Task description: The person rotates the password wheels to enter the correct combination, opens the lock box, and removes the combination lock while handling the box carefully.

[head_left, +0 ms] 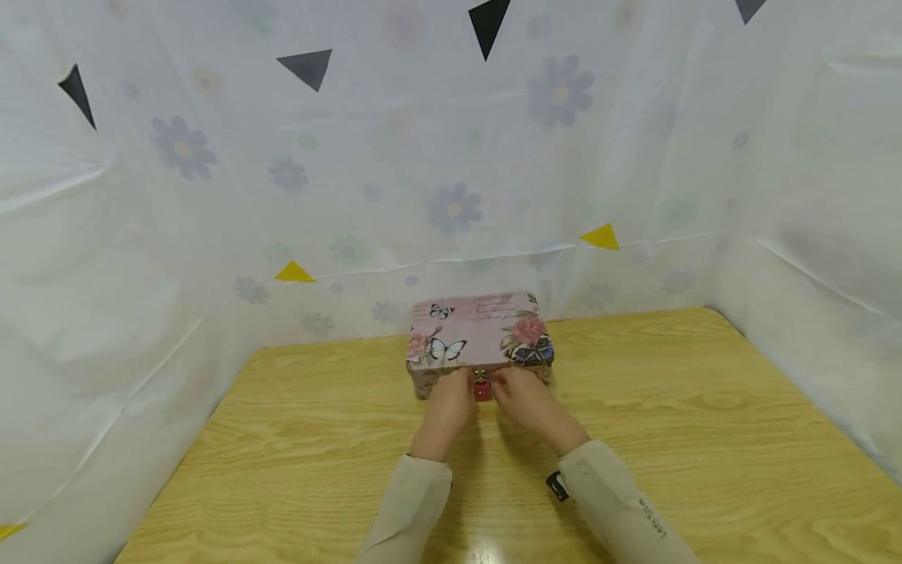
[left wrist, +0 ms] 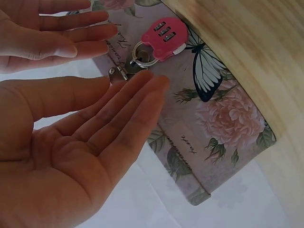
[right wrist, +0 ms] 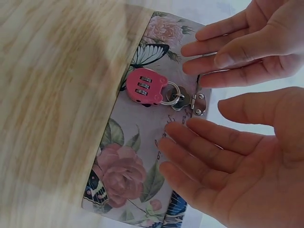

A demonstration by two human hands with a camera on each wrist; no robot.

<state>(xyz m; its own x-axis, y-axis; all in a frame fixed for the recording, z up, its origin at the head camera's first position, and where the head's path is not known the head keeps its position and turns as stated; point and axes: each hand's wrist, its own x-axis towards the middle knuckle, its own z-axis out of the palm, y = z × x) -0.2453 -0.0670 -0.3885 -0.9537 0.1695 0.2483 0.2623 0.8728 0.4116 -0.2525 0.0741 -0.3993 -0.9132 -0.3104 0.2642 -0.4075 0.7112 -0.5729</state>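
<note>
A flowered metal-looking box with roses and butterflies sits with its lid down. From the clasp on its front hangs a pink combination padlock, its three number dials facing outward and its ring-shaped shackle through the hasp. My left hand is just left of the padlock, fingers extended, palm visible in the left wrist view. On the other side, my right hand has its fingers stretched toward the box front. Neither hand holds anything. Whether fingertips touch the box, I cannot tell.
The box stands on a wood-grain table, near its back edge. White flower-printed sheeting rises behind and at both sides, with black, grey and yellow triangles on it. A black band shows at the right sleeve.
</note>
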